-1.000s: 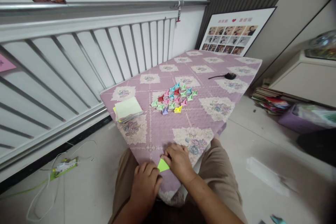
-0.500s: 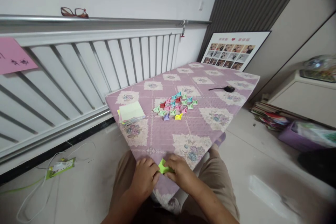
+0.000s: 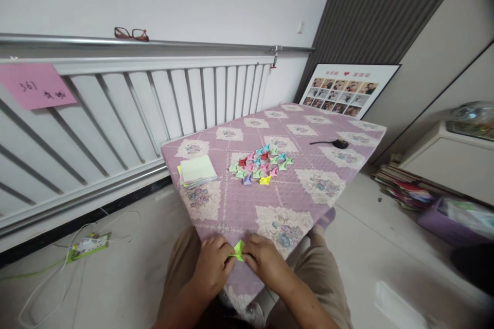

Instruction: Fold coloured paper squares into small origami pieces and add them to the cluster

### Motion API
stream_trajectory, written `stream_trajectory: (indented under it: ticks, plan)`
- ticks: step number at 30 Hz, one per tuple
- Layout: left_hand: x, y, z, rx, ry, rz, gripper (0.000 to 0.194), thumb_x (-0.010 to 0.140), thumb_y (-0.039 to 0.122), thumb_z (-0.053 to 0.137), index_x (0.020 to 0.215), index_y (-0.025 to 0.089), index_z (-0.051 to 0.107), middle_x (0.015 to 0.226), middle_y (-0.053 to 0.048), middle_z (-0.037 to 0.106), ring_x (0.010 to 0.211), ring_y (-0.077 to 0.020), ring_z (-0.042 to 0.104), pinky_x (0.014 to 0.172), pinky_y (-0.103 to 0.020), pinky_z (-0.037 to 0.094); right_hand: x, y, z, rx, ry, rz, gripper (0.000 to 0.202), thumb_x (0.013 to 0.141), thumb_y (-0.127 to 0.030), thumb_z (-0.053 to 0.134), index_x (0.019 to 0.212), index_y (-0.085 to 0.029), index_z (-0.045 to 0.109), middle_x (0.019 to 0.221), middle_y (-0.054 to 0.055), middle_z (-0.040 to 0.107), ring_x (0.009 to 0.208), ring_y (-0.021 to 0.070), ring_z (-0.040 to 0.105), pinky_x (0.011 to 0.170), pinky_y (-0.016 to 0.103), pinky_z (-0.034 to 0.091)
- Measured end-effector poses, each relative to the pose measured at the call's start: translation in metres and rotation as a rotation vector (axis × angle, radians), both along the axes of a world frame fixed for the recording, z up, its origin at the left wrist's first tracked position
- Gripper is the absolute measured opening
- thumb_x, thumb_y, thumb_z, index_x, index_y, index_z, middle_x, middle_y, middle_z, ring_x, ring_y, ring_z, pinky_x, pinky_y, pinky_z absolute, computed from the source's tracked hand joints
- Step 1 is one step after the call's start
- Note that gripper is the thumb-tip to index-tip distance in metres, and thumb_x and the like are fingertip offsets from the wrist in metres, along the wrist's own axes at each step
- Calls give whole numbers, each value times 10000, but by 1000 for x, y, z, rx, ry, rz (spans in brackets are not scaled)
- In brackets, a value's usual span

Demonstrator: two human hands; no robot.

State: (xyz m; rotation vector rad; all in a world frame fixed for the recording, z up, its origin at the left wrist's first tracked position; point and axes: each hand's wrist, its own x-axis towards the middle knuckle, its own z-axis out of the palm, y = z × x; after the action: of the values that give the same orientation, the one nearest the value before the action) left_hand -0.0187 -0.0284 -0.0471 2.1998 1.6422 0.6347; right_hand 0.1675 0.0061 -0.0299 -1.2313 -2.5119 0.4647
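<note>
Between my hands, at the near corner of the table, is a small lime-green piece of folded paper. My left hand pinches its left end, and my right hand grips its right side with curled fingers. Part of the paper is hidden behind the fingertips. Farther up the cloth stands a cluster of small folded paper boats in green, pink, red, blue, purple and yellow. To their left lies a stack of paper squares, pale green on top.
A flowered pink tablecloth covers the table. A black object with a thin handle lies toward the right edge. A white radiator lines the left side; a power strip with cables lies on the floor.
The lime-green paper has turned and now shows a pointed flap standing up between my hands. My right hand has shifted slightly. The camera view has tilted up a little.
</note>
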Motion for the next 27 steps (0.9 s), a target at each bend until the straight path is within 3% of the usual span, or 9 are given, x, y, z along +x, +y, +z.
stream_trajectory:
  ticks: [6, 14, 16, 19, 22, 27]
  plan:
    - [5, 4, 2, 34, -46, 2, 157, 828, 133, 542, 819, 211, 678, 854, -32, 610, 835, -182, 550, 768, -313, 397, -8, -6, 0, 167, -166, -44, 87, 844, -162, 599, 907, -208, 639, 837, 28, 649, 817, 212, 597, 730, 315, 385]
    - [13, 16, 23, 134, 57, -13, 169, 843, 135, 489, 754, 205, 615, 864, -37, 600, 855, -209, 537, 797, -361, 416, -23, -2, 20, 289, -320, -168, 166, 821, -60, 561, 778, -212, 612, 779, 36, 648, 737, 211, 616, 606, 293, 366]
    - [18, 20, 28, 149, -26, 25, 149, 824, 121, 491, 825, 212, 610, 909, -38, 595, 896, -214, 536, 819, -368, 425, -24, 3, 24, 267, -287, -185, 191, 809, -32, 539, 786, -210, 604, 771, 32, 640, 692, 187, 616, 578, 276, 358]
    - [27, 24, 27, 154, -287, 208, 284, 760, 101, 534, 1021, 214, 545, 989, -40, 572, 956, -206, 538, 850, -363, 440, -20, 10, 28, 218, -180, -269, 180, 811, -45, 511, 791, -207, 588, 763, 22, 620, 626, 151, 605, 545, 252, 350]
    - [38, 29, 18, 61, -505, 363, 340, 703, 101, 579, 1010, 210, 482, 893, -2, 551, 802, -161, 552, 759, -308, 461, -16, 14, 26, 184, -32, -361, 155, 834, -102, 479, 763, -210, 564, 751, 16, 600, 595, 142, 592, 530, 244, 353]
    - [49, 35, 8, -29, -657, 299, 163, 770, 105, 509, 868, 216, 440, 773, 31, 532, 712, -123, 545, 666, -235, 443, -16, 12, 17, 196, 191, -404, 134, 828, -169, 474, 719, -225, 527, 695, 9, 593, 606, 161, 594, 543, 244, 379]
